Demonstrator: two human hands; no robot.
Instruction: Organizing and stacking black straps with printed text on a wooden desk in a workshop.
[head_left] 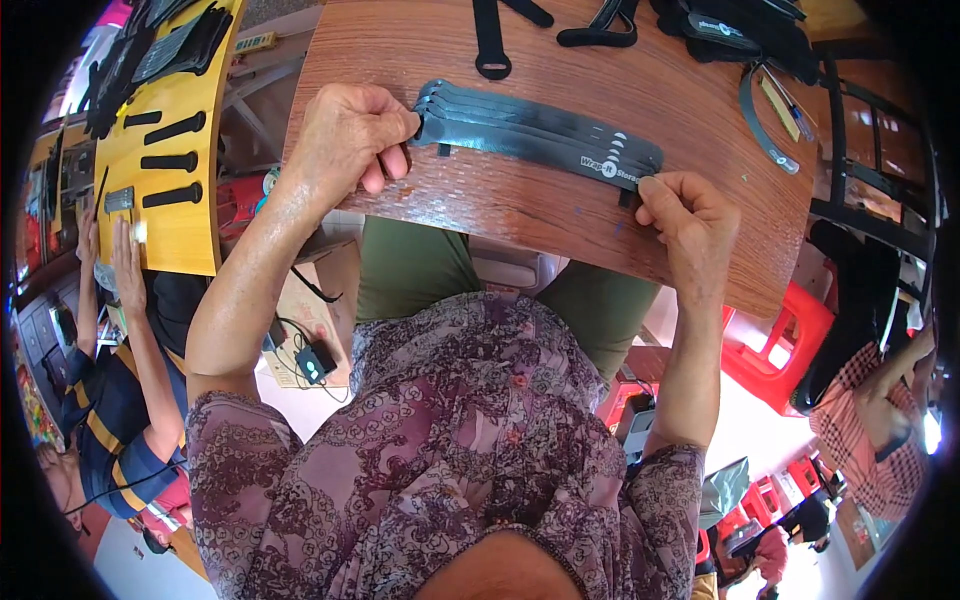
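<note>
Over near side of brown wood tbl (715, 135), L hand (345, 135) is pinching L end of fanned blk strap stack (530, 137), R hand (696, 225) its R end, hands well apart; more blk straps (745, 45) are lying far R.

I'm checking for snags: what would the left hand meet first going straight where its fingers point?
Likely the fanned stack of flat black straps, whose left end the left hand pinches; depth is unclear.
</note>
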